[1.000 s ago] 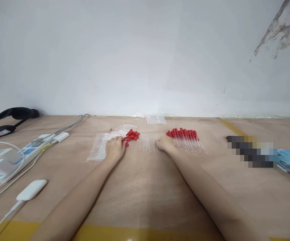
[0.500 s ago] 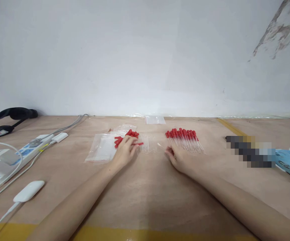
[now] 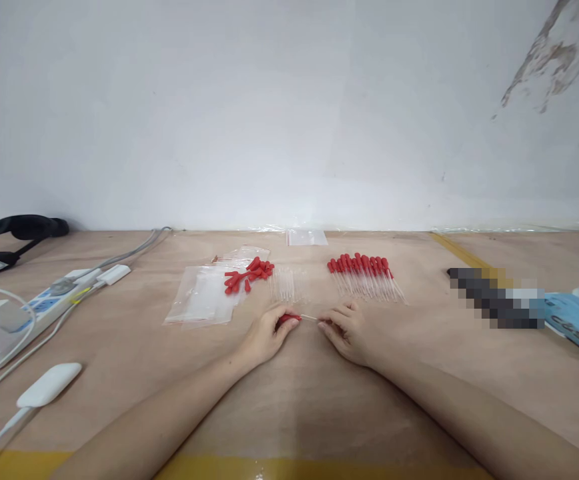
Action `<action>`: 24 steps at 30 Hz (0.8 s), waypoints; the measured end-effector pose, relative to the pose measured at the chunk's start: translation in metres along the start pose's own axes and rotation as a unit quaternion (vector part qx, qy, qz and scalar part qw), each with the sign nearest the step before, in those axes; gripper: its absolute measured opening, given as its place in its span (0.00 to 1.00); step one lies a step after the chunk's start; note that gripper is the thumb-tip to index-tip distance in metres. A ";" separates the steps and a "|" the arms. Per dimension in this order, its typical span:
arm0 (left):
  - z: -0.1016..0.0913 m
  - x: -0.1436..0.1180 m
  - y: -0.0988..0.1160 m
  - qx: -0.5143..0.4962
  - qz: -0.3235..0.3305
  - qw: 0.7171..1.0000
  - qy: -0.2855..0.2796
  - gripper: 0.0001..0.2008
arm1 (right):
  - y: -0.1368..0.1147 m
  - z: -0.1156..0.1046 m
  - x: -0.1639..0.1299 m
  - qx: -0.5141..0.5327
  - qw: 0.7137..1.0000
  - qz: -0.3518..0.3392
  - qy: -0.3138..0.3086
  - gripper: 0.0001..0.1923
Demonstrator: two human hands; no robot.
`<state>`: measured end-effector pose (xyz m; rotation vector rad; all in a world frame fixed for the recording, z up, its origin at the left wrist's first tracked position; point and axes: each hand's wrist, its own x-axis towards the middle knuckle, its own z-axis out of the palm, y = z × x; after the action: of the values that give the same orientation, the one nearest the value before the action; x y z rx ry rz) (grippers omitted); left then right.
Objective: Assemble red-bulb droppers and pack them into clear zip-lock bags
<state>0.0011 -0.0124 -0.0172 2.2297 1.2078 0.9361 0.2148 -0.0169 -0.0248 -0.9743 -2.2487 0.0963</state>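
My left hand (image 3: 268,335) is closed around a red rubber dropper bulb (image 3: 290,319), its mouth pointing right. Between finger and thumb, my right hand (image 3: 352,333) pinches a thin glass dropper tube (image 3: 309,317). The tube's left end meets the bulb's mouth; I cannot tell whether it is inside. Behind my left hand lie a pile of loose red bulbs (image 3: 255,268) and several bare glass tubes (image 3: 288,285) side by side. Beyond my right hand is a row of droppers (image 3: 364,267) with red bulbs on their glass tubes.
Clear plastic zip bags (image 3: 200,300) lie left of the bulbs, and a small one (image 3: 308,238) rests by the wall. A power strip (image 3: 49,305) with cables, a white device (image 3: 49,385) and a black strap-like object (image 3: 24,230) are at left. A blue packet (image 3: 577,327) lies right.
My left hand has come away from the bulb pile, toward me and right, with a red bulb. My right hand has moved slightly nearer me, and the tube and bulb now meet.
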 end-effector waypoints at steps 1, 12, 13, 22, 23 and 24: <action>0.000 0.000 0.000 -0.016 -0.012 1.000 0.001 0.09 | 0.000 0.000 0.000 -0.001 1.000 0.003 0.005 0.11; 0.006 -0.002 -0.005 -0.136 -0.049 0.989 -0.033 0.09 | -0.001 0.000 0.001 0.020 1.000 -0.016 -0.007 0.08; 0.006 -0.002 -0.005 -0.139 -0.052 0.988 -0.034 0.09 | -0.001 -0.001 0.001 0.024 0.999 -0.019 -0.014 0.08; 0.003 -0.006 0.002 -0.107 -0.039 0.990 -0.082 0.08 | 0.006 -0.006 0.002 0.005 0.997 -0.029 -0.072 0.09; 0.003 -0.006 0.003 -0.088 -0.037 0.992 -0.082 0.08 | 0.005 -0.007 0.002 -0.007 0.997 -0.029 -0.069 0.10; 0.003 -0.007 0.004 -0.071 -0.035 0.994 -0.077 0.08 | 0.003 -0.008 0.003 -0.020 0.997 -0.029 -0.065 0.10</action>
<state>0.0025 -0.0200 -0.0190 2.0928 1.1076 0.7807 0.2205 -0.0141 -0.0184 -0.9473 -2.4038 0.0925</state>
